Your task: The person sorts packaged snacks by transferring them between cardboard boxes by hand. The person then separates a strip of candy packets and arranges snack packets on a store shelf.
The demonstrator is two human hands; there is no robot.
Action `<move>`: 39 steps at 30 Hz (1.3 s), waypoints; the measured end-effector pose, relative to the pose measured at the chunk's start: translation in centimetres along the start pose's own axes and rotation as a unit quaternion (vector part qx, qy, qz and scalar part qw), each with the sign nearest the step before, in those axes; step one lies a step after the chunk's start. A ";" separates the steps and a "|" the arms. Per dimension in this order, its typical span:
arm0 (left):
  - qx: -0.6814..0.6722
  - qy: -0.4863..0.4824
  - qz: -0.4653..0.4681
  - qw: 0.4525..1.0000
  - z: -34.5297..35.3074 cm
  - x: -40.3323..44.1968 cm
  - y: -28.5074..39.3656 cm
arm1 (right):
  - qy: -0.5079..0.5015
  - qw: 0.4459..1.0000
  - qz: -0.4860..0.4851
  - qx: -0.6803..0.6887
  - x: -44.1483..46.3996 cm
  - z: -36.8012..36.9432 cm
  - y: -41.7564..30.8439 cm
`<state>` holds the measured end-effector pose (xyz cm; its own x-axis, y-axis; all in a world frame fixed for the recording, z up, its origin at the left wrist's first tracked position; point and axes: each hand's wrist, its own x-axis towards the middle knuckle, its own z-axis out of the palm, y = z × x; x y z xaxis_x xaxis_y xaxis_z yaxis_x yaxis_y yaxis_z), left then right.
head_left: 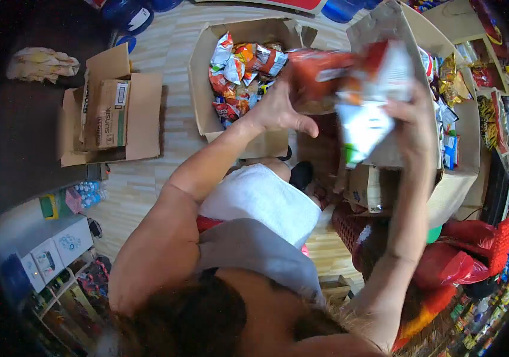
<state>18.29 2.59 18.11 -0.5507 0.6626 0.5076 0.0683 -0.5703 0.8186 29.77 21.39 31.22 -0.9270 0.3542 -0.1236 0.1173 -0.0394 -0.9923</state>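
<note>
Brown corrugated cardboard forms an open-flapped box point(146, 113) at left, containing a rectangular printed carton point(107, 113). Next, a second box point(202, 89) holds crinkled, glossy packets point(230, 71). The left hand point(281, 110), thumb spread, adjoins a blurred red-brown packet point(320, 74); whether it grips cannot be told. The right hand point(414, 116), fingers bent, grips a blurred white-and-red pouch point(367, 122), raised between the second box and a third box point(459, 187).
</note>
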 end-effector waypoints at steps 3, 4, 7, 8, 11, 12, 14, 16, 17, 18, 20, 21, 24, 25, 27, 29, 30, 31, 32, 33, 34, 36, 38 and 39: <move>0.069 0.179 -0.249 0.949 -3.1 -3.0 -0.1 | 0.001 0.978 0.089 0.190 3.5 3.6 7.4; -0.001 0.190 -0.267 0.945 -4.8 -4.0 -1.0 | 0.031 0.974 0.104 0.199 4.9 4.1 9.7; -0.029 0.230 -0.326 0.917 -10.7 -5.4 -3.7 | 0.078 0.952 0.147 0.256 9.6 4.5 14.9; -0.006 0.236 -0.316 0.919 -12.6 -5.1 -4.7 | 0.089 0.951 0.153 0.255 11.3 4.9 15.7; -0.105 0.258 -0.359 0.891 -18.4 -2.6 -8.0 | 0.082 0.952 0.143 0.258 17.2 5.6 17.6; -0.109 0.303 -0.375 0.869 -19.2 -1.1 -8.1 | 0.113 0.957 0.179 0.197 17.4 6.5 15.3; -0.109 0.282 -0.392 0.869 -22.0 -0.1 -10.4 | 0.144 0.976 0.163 -0.024 21.0 5.1 19.0; -0.185 0.322 -0.345 0.862 -20.0 1.3 -9.8 | 0.235 0.958 -0.068 -0.150 15.3 7.4 12.7; -0.261 0.255 -0.335 0.869 -24.2 0.2 -14.5 | 0.155 0.974 -0.069 -0.150 16.5 5.5 14.2; -0.157 0.305 -0.303 0.889 -23.9 0.4 -15.9 | 0.153 0.953 -0.118 -0.235 14.6 4.2 12.5; 0.088 0.380 -0.274 0.879 -17.5 1.1 -12.4 | 0.157 0.896 -0.199 -0.365 10.0 2.7 8.3; 0.146 0.314 -0.280 0.895 -19.9 0.2 -16.2 | 0.166 0.866 -0.234 -0.410 8.1 1.3 6.4; 0.180 0.212 -0.286 0.917 -8.5 3.5 -8.3 | 0.203 0.833 -0.201 -0.474 3.1 -3.4 1.0; 0.206 0.175 -0.255 0.928 -6.3 4.1 -8.3 | 0.232 0.866 -0.170 -0.409 2.1 -5.2 -0.2; 0.310 0.091 -0.137 0.936 -2.8 5.3 -9.5 | 0.248 0.851 -0.191 -0.421 0.5 -9.5 -2.1; 0.265 -0.014 -0.041 0.963 1.4 7.6 -8.0 | 0.257 0.785 -0.102 -0.554 -2.3 -11.3 -3.7; 0.284 -0.048 -0.070 0.955 3.3 8.5 -7.0 | 0.222 0.792 0.001 -0.569 -3.4 -11.7 -4.0; 0.160 -0.042 -0.125 0.978 5.4 9.3 -7.0 | 0.186 0.791 0.104 -0.573 -4.5 -12.0 -3.8; 0.098 -0.035 -0.222 0.969 7.1 10.2 -6.7 | 0.136 0.815 0.128 -0.549 -5.7 -12.7 -2.5; 0.036 -0.027 -0.320 0.946 8.8 11.1 -5.2 | 0.074 0.819 0.057 -0.566 -7.1 -12.8 -0.8; 0.005 -0.010 -0.353 0.936 9.6 12.0 -5.3 | 0.069 0.802 0.059 -0.591 -8.0 -11.6 -0.3; -0.051 0.025 -0.418 0.907 11.3 15.1 -6.6 | 0.106 0.773 0.039 -0.624 -8.5 -9.3 0.8; -0.067 0.004 -0.442 0.895 12.0 17.4 -8.1 | 0.135 0.738 0.021 -0.660 -8.7 -8.4 1.0; -0.055 0.022 -0.455 0.889 12.5 18.0 -8.1 | 0.139 0.728 -0.005 -0.672 -8.7 -8.4 0.8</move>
<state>18.22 25.26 23.97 -0.3679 0.8558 -0.3636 -0.5028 0.1458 0.8520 40.90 26.17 31.51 -0.8439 0.5313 0.0742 0.5271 0.8469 -0.0702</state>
